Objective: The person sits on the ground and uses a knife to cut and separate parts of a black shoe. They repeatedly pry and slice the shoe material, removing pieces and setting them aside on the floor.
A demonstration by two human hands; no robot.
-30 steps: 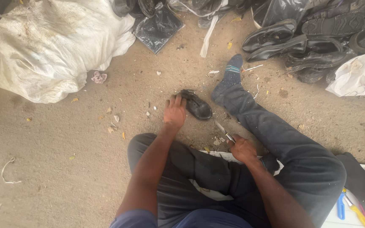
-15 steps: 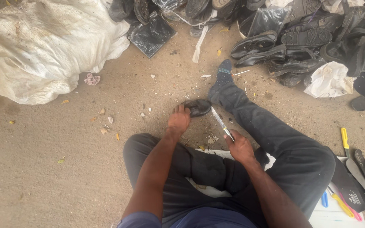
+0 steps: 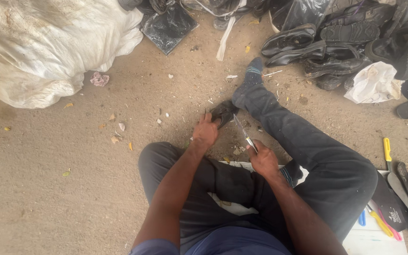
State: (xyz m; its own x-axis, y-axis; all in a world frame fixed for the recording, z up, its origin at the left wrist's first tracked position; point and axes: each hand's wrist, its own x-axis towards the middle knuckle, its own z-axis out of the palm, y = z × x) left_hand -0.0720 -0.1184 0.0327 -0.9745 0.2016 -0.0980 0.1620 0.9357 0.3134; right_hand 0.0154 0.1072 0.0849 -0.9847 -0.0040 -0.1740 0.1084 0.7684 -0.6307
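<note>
Shoe piece (image 3: 223,112) pinned on floor by clenched left hand (image 3: 205,133); right hand (image 3: 263,159) grasping knife (image 3: 244,133), blade near it, cutting apparently unfinished.

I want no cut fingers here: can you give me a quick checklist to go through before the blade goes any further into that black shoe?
1. Left hand grips the black shoe firmly on the ground: ok.
2. Right hand holds the knife securely by its handle: ok.
3. Blade tip points away from the body: ok.
4. Left fingers are out of the blade's path: cannot tell, they lie close beside it.
5. Outstretched leg is away from the blade: not ok, it lies right beside the shoe.
</note>
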